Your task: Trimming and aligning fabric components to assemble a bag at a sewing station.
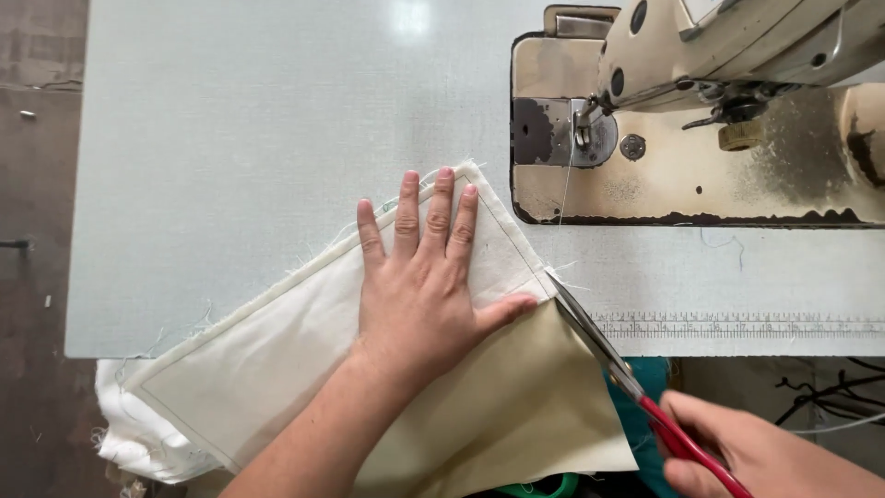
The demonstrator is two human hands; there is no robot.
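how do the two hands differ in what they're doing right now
The left hand lies flat, fingers spread, palm down on the cream fabric; the right hand is curled around the red handles of the scissors. The left hand sits over the table, the right hand off its front edge. Both are bare and work at the same fabric corner.

Stitched cream fabric (277,369), red-handled scissors (627,378)

No packages, signs or screens show here; the nearest thing to a label is a printed measuring strip (737,326), a long pale band with fine dark marks set along the front edge of the desk (230,138).
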